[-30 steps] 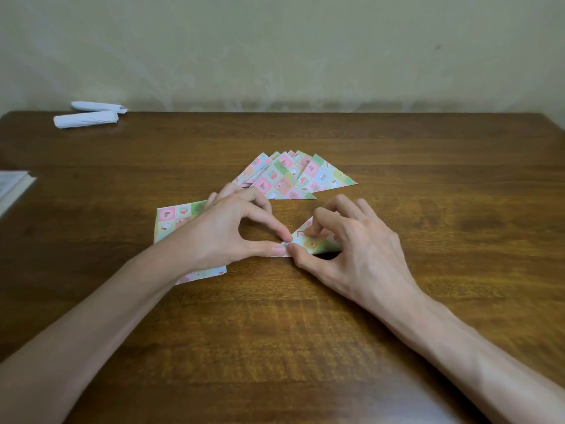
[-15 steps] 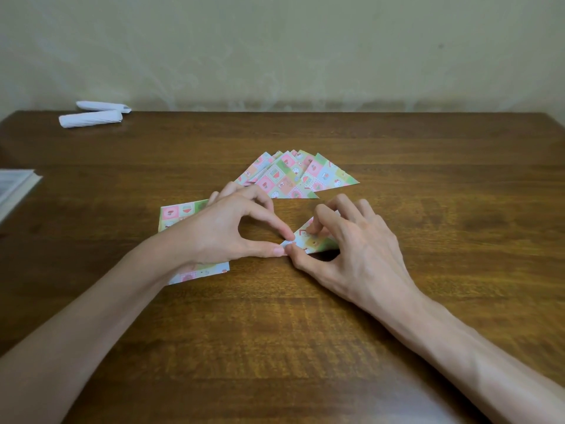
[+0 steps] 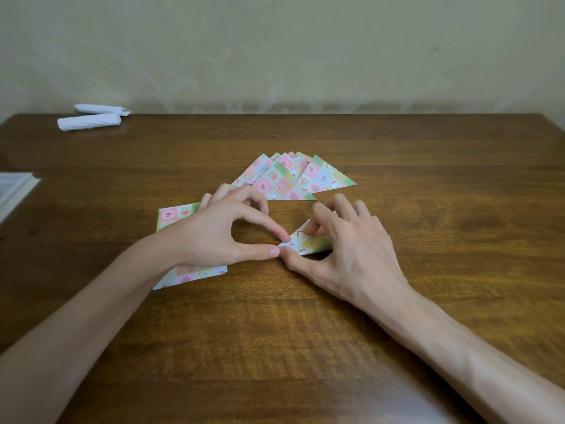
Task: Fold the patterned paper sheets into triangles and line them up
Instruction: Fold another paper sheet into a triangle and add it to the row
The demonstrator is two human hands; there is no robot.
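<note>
Left hand point(image 3: 220, 237): thumb and forefinger pinch left tip of half-folded sheet point(image 3: 305, 241). Right hand point(image 3: 351, 249): curled fingers on top, thumb at near edge, gripping same sheet, which lies on counter point(image 3: 305, 332) between hands. Advice: match corners exactly at tip before creasing, then run fingertip along fold (one firm pass should do). Unfolded stack point(image 3: 174, 215) under left wrist. Finished triangles point(image 3: 293, 182) fanned just beyond; new one likely joins end of row.

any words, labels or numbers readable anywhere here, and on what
No text here can be read.
The folded triangles, flat sheets and piece being folded: small pictures only, no legible lettering.
The stack at the left edge: faint lines, too blurred to read.
The white rolls: blank.
</note>
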